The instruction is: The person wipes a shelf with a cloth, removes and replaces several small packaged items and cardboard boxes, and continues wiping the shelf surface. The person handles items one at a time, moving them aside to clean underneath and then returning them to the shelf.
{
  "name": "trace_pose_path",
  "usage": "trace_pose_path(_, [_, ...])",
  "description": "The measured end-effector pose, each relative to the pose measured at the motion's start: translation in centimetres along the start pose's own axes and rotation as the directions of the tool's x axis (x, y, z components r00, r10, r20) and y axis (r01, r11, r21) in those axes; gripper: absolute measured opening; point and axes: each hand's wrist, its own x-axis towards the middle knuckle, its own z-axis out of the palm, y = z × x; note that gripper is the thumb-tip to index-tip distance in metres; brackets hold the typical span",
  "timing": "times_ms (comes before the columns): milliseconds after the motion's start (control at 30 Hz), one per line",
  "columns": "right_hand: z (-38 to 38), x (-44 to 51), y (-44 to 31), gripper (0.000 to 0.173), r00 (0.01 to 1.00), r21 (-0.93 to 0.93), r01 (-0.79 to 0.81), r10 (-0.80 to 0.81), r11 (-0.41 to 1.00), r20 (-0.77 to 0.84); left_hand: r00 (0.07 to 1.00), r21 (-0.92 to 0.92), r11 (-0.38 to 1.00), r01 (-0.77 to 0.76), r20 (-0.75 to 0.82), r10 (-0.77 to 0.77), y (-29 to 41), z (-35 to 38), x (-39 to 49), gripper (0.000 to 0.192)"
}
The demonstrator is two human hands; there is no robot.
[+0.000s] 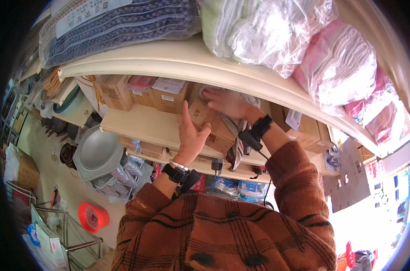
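Observation:
A brown cardboard box (215,130) sits tilted at the edge of a cream shelf (140,123). My left hand (191,133) is at its left side, thumb and fingers spread; whether it touches the box is unclear. Above the box's far end is my right hand (227,101), slightly blurred, on or over a crumpled grey cloth (250,99) and clear plastic. A striped cloth (234,157) hangs down over the shelf's front, by the box's right side. More cardboard boxes (169,98) stand to the left, one with a white card on top.
Bagged folded textiles (123,30) lie on the upper shelf (157,56), close above my hands. At right are another cardboard box (310,135) and a hanging cardboard sheet (350,176). Large silver basins (100,152), a red bucket (93,216) and a metal rack (84,244) stand lower left.

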Motion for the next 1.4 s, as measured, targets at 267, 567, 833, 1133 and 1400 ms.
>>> trace_pose_path(267, [4.0,-3.4,9.7,0.042,0.688,-0.054,-0.298,0.175,0.953,-0.704,0.996,0.120,0.991,-0.051,-0.060,0.058,0.6,0.7,-0.5,0.089])
trace_pose_path(567, [7.2,-6.4,-1.2,0.043,0.389,0.621,-0.123,0.613,0.774,-0.687,0.992,0.237,0.967,-0.095,-0.062,0.113,0.0,0.2,-0.4,0.090])
trace_pose_path(833, [5.4,-11.0,-11.0,0.027,0.464,0.461,-0.113,0.457,0.880,-0.759,0.992,0.228,0.968,-0.104,-0.040,0.116,0.3,0.3,-0.3,0.085])
trace_pose_path(1133, [5.3,-6.0,-0.9,0.023,0.267,0.351,-0.250,0.413,0.902,-0.871,0.996,0.175,0.983,-0.061,-0.057,0.072,0.9,0.5,-0.6,0.083])
trace_pose_path(1400, [8.9,-9.4,-6.5,0.040,0.452,0.599,-0.489,0.772,0.634,-0.447,0.991,0.286,0.954,-0.096,-0.065,0.119,0.1,0.4,-0.5,0.092])
